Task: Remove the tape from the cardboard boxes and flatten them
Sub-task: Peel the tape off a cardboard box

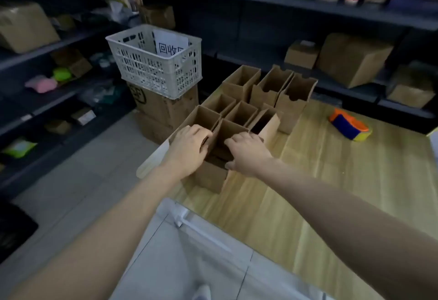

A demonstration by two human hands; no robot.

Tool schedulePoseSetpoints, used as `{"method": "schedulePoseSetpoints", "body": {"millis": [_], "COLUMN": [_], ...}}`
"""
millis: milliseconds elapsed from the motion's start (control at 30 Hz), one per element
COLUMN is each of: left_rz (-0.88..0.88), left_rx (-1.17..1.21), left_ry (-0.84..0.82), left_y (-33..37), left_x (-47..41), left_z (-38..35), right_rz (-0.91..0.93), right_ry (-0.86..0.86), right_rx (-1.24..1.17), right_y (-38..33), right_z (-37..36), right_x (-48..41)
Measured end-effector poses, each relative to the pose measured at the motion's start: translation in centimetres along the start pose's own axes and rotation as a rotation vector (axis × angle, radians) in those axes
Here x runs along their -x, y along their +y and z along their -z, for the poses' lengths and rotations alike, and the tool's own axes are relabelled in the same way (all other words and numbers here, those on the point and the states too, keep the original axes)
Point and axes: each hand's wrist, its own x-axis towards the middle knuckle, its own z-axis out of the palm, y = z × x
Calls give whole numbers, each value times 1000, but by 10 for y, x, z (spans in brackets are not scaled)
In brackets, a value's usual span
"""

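Note:
Several open-topped brown cardboard boxes stand packed together at the left end of the wooden table (331, 181). The nearest box (213, 176) is at the table's left edge. My left hand (189, 148) grips its left wall, fingers curled over the top rim. My right hand (246, 152) holds the right side of the same box, fingers over the rim and thumb down on the near wall. Behind it are more boxes, with three taller ones (294, 100) at the back. No tape is visible from this angle.
A white plastic crate (142, 67) with a paper sign stands on large cartons (166, 110) on the floor left of the table. An orange, blue and yellow object (350, 126) lies on the table's right part. Dark shelves with boxes surround the area.

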Motion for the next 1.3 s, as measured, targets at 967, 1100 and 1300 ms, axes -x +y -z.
{"method": "schedulePoseSetpoints", "body": {"millis": [967, 1100, 1300], "left_rz": [90, 46, 18], "left_rx": [295, 330, 286], "left_ry": [-79, -74, -254], "left_y": [2, 27, 79], "left_x": [-5, -10, -17], "left_z": [-9, -16, -31], "right_rz": [-374, -494, -733], "right_ry": [-98, -51, 86], "right_rx": [-688, -814, -1004], "right_y": [27, 62, 113], "right_z": [23, 35, 34], "right_x": [13, 41, 77]}}
